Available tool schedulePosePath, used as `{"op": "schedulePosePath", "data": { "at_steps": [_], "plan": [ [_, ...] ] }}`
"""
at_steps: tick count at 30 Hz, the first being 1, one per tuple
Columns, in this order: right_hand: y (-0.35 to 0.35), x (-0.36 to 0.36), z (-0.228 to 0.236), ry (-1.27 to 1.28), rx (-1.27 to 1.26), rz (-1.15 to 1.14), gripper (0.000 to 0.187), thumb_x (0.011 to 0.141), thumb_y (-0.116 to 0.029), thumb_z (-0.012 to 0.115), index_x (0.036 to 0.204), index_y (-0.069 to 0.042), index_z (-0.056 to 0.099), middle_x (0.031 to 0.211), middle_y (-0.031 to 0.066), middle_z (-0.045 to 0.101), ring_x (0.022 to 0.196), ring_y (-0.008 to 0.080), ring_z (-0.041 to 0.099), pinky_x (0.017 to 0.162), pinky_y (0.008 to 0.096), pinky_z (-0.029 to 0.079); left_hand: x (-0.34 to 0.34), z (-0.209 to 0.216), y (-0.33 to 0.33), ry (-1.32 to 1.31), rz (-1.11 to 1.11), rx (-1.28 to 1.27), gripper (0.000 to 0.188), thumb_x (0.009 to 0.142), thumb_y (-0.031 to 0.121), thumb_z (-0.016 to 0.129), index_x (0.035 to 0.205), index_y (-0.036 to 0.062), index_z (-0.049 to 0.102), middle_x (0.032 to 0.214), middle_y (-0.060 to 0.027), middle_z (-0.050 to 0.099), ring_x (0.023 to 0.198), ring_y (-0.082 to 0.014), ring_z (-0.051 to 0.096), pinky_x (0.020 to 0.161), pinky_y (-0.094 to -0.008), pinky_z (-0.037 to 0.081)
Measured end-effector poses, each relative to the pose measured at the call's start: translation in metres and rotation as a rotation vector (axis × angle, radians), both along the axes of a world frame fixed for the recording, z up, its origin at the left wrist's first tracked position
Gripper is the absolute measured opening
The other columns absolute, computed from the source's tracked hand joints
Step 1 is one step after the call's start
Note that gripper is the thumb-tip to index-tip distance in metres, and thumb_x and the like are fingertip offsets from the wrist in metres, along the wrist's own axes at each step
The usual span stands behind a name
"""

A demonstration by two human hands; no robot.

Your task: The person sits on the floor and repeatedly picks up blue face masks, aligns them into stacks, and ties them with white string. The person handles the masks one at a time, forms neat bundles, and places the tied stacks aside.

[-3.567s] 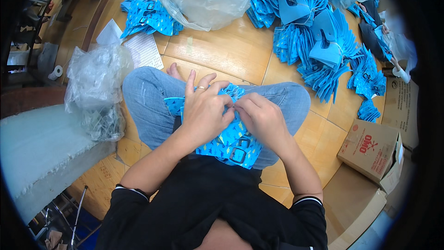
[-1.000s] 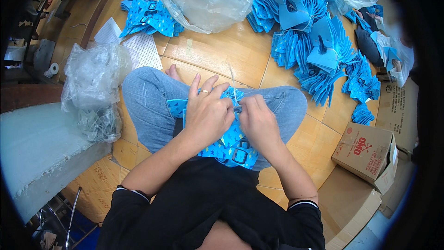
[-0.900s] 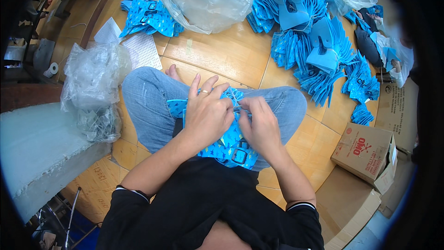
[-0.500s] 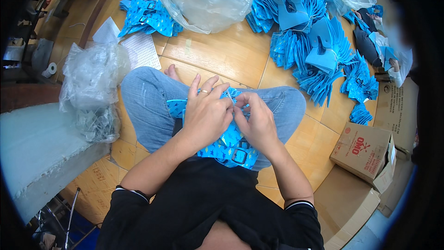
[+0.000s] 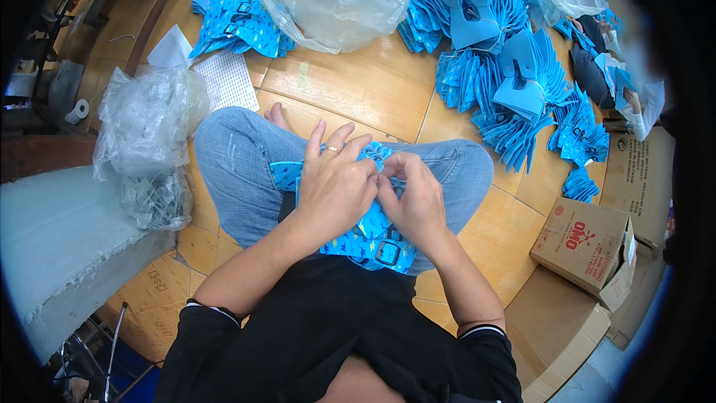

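A bundle of blue flat pieces (image 5: 365, 235) with a small printed pattern and dark-framed, buckle-like shapes lies across my lap between my crossed legs. Over its upper part, my left hand (image 5: 341, 179), with a ring on one finger, pinches with thumb and forefinger while its other fingers stretch outward. My right hand (image 5: 412, 192) meets it from the right, fingertips bent together in a pinch. Both sets of tips almost touch. Whatever small thing is between them is too hidden to name.
Stacked bundles of blue pieces (image 5: 514, 67) fan out at the far right. Clear plastic bags (image 5: 328, 7) lie ahead, another (image 5: 149, 119) on the left beside printed sheets (image 5: 227, 80). Cardboard boxes (image 5: 582, 242) stand at right. Another person's hand (image 5: 632, 101) shows at the far right edge.
My hands keep nearly the same place over the bundle, with only slight finger movement. At the far right, the other person's hand and blue piece have shifted a little.
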State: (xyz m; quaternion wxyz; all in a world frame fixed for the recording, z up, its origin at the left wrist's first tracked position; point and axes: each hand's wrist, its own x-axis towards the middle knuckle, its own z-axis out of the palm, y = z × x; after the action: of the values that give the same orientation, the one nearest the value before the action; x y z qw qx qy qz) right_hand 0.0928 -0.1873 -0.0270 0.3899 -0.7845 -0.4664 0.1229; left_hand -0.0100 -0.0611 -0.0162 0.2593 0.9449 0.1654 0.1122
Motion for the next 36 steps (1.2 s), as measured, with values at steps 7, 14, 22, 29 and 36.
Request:
{"op": "schedulePosePath", "data": {
  "at_steps": [7,14,22,29,36],
  "plan": [
    [0.0,0.0,-0.001,-0.028,0.015,0.007,0.03,0.076,0.002,0.07,0.099,0.0,0.052,0.084,0.0141,0.065,0.078,0.0287,0.068,0.071,0.0352,0.056,-0.001,0.001,0.001,-0.002,-0.008,-0.013,0.009,0.078,0.017,0.068,0.077,0.0079,0.072,0.122,-0.0111,0.062,0.127,-0.0328,0.046,0.113,-0.0536,0.021],
    [-0.001,-0.005,-0.001,0.073,-0.021,-0.081,0.029,0.075,-0.001,0.072,0.097,-0.002,0.053,0.083,0.0121,0.066,0.076,0.0287,0.067,0.069,0.0368,0.053,-0.001,0.002,0.001,-0.002,-0.012,-0.034,0.01,0.078,0.017,0.068,0.079,0.008,0.072,0.124,-0.0125,0.061,0.127,-0.0337,0.046,0.112,-0.0537,0.021],
    [-0.005,-0.01,0.006,0.131,-0.092,-0.135,0.011,0.079,-0.013,0.071,0.083,-0.005,0.065,0.082,0.0077,0.064,0.078,0.0269,0.059,0.071,0.0389,0.047,-0.001,0.004,0.008,0.029,-0.079,-0.006,0.01,0.08,0.016,0.067,0.084,0.0076,0.071,0.126,-0.0145,0.059,0.127,-0.0349,0.046,0.111,-0.0542,0.024],
    [-0.002,-0.008,0.011,0.246,-0.129,-0.143,0.013,0.082,-0.013,0.068,0.088,-0.001,0.069,0.085,0.0109,0.066,0.082,0.0277,0.061,0.073,0.0369,0.048,0.0,0.003,0.011,0.02,-0.1,0.019,0.01,0.079,0.013,0.069,0.086,0.0067,0.069,0.127,-0.0161,0.056,0.125,-0.0354,0.047,0.11,-0.0544,0.027],
    [0.001,-0.007,0.012,0.225,-0.187,-0.16,0.015,0.08,-0.019,0.069,0.084,-0.004,0.071,0.084,0.0107,0.067,0.083,0.0303,0.063,0.076,0.0425,0.049,0.004,0.009,0.011,-0.036,-0.053,0.058,0.007,0.077,0.012,0.07,0.082,0.0073,0.067,0.117,-0.0132,0.06,0.116,-0.0326,0.053,0.109,-0.0552,0.029]
  ]
}}
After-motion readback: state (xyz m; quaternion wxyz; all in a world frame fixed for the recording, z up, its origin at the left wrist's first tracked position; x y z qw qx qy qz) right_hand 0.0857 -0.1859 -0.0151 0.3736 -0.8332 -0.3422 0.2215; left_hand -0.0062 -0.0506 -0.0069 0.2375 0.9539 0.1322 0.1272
